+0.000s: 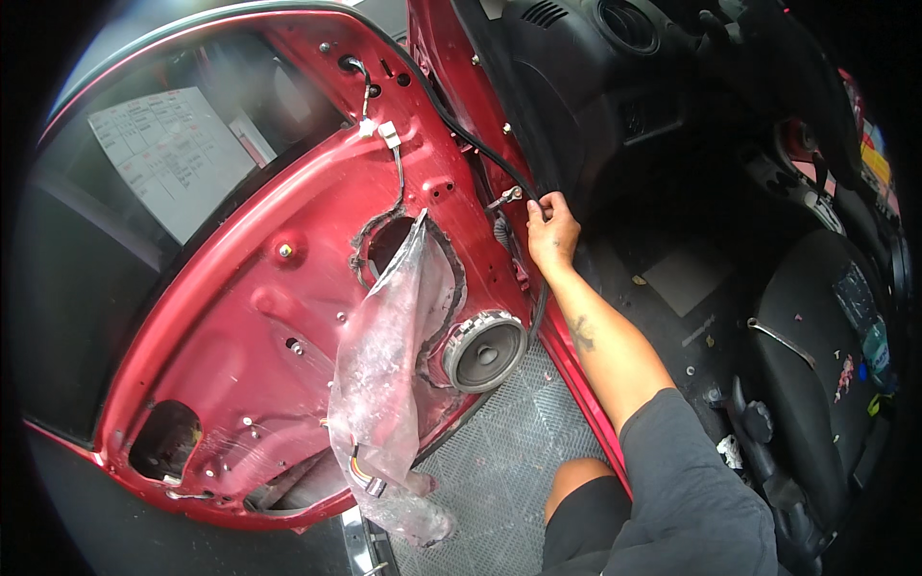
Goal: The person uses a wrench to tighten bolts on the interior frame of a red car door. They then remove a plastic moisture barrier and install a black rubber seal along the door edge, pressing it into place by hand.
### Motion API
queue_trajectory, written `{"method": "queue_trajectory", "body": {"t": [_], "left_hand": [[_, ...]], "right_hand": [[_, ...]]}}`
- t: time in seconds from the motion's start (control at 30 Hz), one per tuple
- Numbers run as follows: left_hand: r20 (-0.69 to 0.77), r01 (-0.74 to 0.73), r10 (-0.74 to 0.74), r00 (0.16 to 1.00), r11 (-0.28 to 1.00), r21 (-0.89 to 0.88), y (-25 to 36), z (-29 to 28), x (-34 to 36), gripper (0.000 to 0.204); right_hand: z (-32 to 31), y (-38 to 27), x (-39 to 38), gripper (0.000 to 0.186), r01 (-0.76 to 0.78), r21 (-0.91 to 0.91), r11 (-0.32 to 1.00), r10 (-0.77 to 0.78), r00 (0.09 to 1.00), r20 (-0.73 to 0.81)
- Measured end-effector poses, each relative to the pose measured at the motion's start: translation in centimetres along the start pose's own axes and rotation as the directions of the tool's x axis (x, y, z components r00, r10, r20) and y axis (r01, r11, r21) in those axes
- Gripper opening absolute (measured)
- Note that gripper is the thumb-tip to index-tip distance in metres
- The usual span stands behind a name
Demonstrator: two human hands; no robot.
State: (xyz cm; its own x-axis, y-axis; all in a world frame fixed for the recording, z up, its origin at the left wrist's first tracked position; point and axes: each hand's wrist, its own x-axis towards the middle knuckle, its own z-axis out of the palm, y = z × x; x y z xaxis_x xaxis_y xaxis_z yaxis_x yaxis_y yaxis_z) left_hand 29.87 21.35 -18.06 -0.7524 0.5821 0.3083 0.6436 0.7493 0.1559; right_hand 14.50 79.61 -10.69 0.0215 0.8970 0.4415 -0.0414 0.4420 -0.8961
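Note:
My right hand (pixel 554 233) reaches up from the lower right, back of the hand toward me. Its thumb and fingers are closed in a pinch on a long black rubber door seal (pixel 490 154). The seal runs from the top of the window frame down past the hand, then continues below it along the door edge. Just left of my fingertips is a small metal door-check bracket (pixel 511 195). To the left stands the open red car door (pixel 279 326), its inner metal bare. My left hand is out of view.
A cloudy plastic sheet (pixel 384 365) hangs off the door beside a round speaker (pixel 486 351). White wire connectors (pixel 388 133) dangle above. A wrench (pixel 780 343) lies on the black seat (pixel 816 307). Grey textured flooring (pixel 509 461) shows below; the dashboard (pixel 576 96) is at upper right.

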Motion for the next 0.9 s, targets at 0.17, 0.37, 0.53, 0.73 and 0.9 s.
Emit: {"method": "queue_trajectory", "body": {"t": [0.17,0.37,0.53,0.73,0.9], "left_hand": [[-0.01,0.072,-0.072,0.997,0.997,0.01,-2.5,0.9,-1.7,0.05],[-0.025,0.148,-0.147,0.989,0.989,0.011,-5.7,1.8,-3.3,0.052],[-0.028,0.218,-0.218,0.976,0.976,0.007,-8.2,2.5,-5.1,0.053],[-0.019,0.279,-0.279,0.96,0.96,-0.018,-11.1,3.9,-6.4,0.056],[-0.025,0.37,-0.371,0.928,0.928,-0.038,-12.9,4.6,-9.0,0.057]], "right_hand": [[0.0,-1.8,-0.2,0.028,-0.134,-0.276,0.952,0.154,0.987,0.05],[0.6,-3.6,0.2,0.03,-0.132,-0.394,0.91,0.194,0.973,0.124],[2.2,-1.8,-1.9,0.03,0.027,-0.31,0.95,0.07,0.952,0.299],[1.8,4.3,-0.9,0.031,-0.019,0.104,0.994,-0.025,0.912,0.409],[0.4,1.5,-1.2,0.027,-0.025,-0.022,0.999,0.029,0.969,0.245]]}}
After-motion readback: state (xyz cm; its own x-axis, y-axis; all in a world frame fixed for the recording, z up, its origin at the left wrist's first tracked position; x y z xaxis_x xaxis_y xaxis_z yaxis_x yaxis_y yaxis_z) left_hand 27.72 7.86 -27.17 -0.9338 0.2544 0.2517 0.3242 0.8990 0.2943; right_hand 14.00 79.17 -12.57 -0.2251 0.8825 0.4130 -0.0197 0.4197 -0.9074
